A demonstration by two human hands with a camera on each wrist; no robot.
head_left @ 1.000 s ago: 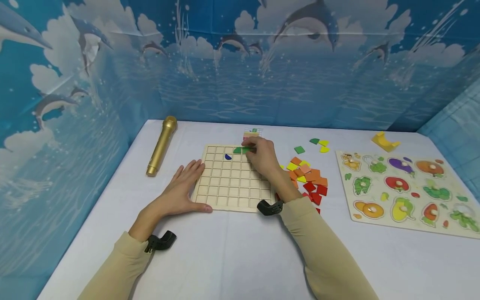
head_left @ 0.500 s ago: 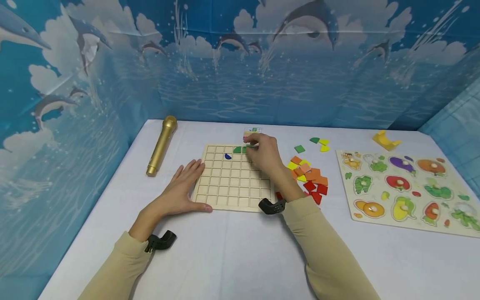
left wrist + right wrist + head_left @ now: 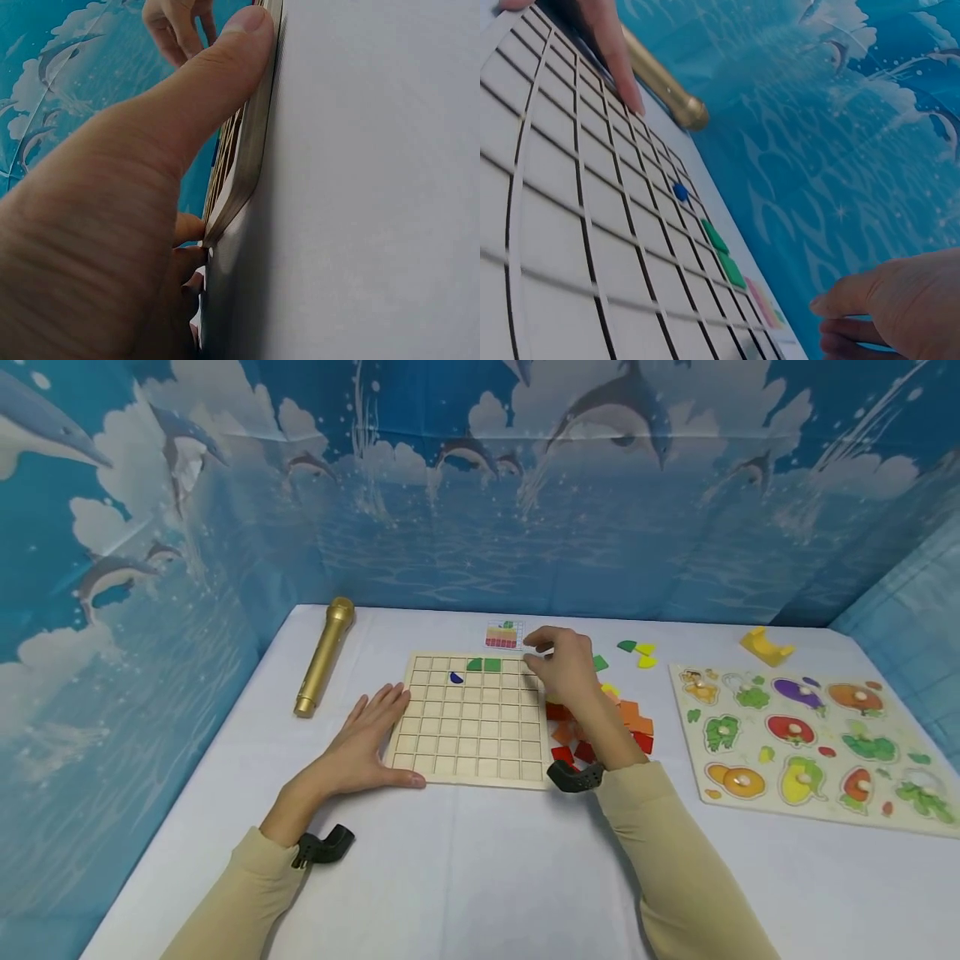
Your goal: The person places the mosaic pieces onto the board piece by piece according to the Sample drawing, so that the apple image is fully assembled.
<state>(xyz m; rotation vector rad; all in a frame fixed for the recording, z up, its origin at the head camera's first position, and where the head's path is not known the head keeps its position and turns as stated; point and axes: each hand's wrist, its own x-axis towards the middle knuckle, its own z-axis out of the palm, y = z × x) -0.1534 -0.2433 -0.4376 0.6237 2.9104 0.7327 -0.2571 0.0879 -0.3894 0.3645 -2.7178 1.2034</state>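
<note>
Touching the board (image 3: 472, 722) at its left and near edges, the left hand (image 3: 360, 749) lies with fingers spread, gripping nothing. Flat on white cloth (image 3: 480, 877), the board looks wooden, stiff and light, best steadied by its rim. Near its far right corner hangs the right hand (image 3: 566, 666), fingers bent; whether they hold anything, I cannot tell. In the board's far row, the green quarter (image 3: 475, 665) and green square (image 3: 492, 665) look smooth and hard, best pinched by their edges.

The person (image 3: 611, 745) wears plain tan sleeves (image 3: 660, 835) and, at each wrist, a curved black device (image 3: 574, 776).
</note>
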